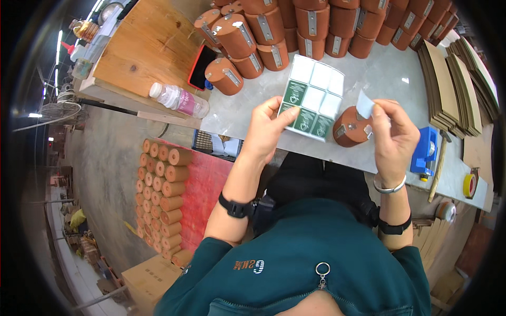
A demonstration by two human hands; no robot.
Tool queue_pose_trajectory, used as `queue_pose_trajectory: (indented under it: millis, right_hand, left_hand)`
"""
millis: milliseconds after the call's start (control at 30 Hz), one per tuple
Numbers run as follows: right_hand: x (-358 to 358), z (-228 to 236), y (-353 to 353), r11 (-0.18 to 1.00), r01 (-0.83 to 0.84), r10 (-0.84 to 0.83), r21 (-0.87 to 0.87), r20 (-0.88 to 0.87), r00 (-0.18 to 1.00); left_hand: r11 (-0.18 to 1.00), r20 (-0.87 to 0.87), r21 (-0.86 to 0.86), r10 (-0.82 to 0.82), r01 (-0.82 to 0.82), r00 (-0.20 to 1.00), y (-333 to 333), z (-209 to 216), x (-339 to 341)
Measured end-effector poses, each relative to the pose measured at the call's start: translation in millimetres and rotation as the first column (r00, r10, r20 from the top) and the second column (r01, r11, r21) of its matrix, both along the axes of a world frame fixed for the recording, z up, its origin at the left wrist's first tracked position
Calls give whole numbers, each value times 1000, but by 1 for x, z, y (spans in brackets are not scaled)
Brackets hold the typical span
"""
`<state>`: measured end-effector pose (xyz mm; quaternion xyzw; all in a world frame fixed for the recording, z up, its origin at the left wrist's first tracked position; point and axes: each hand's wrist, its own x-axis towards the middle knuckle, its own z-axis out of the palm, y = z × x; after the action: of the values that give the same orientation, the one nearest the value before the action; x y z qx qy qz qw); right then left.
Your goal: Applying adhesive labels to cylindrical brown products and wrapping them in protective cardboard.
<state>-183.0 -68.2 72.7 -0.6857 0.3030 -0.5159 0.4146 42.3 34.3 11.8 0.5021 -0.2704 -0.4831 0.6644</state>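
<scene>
Toward the left, clay-coloured cylinders (171, 188) with darker round centres are stacked beside a red surface (211, 181). Farther off, a clear plastic bottle (190, 102) with a pink label is placed near a black tray (201, 67) with a red rim. Brown drums (237, 37) with metal strips are piled along the far side of the grey tabletop (234, 113). By the left hand (268, 125), a green and white label sheet (318, 97) is held above the near part of the tabletop, its edge pinched in the grip between thumb and fingers. Just right of it, a single brown drum (349, 131) is stood. A pale label (364, 105) is pinched between thumb and forefinger of the right hand (394, 134), over that drum; whether they touch cannot be told. Farther right, a blue tool (423, 150), a wooden-handled hammer (438, 168), stacked cardboard sheets (440, 87) and a yellow tape roll (469, 186) are laid.
</scene>
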Motion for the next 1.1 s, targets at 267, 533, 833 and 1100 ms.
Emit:
queue_pose_trajectory:
  millis: [267, 533, 833, 1100]
  right_hand:
    - [-16, 1, -2, 989, 141, -143, -42, -40, 989]
    - [8, -20, 20, 902, 16, -149, -431, -276, 950]
    - [14, -32, 46, 865, -147, -17, -479, -320, 947]
    - [-13, -32, 55, 996, -71, 52, -61, -269, 962]
  left_hand:
    - [792, 996, -32, 75, -610, 46, -44, -44, 36]
    - [991, 522, -75, -56, 111, 851, 7, 31, -59]
    - [996, 123, 42, -86, 82, 989, 20, 11, -65]
    - [967, 85, 51, -252, 248, 964, 33, 4, -69]
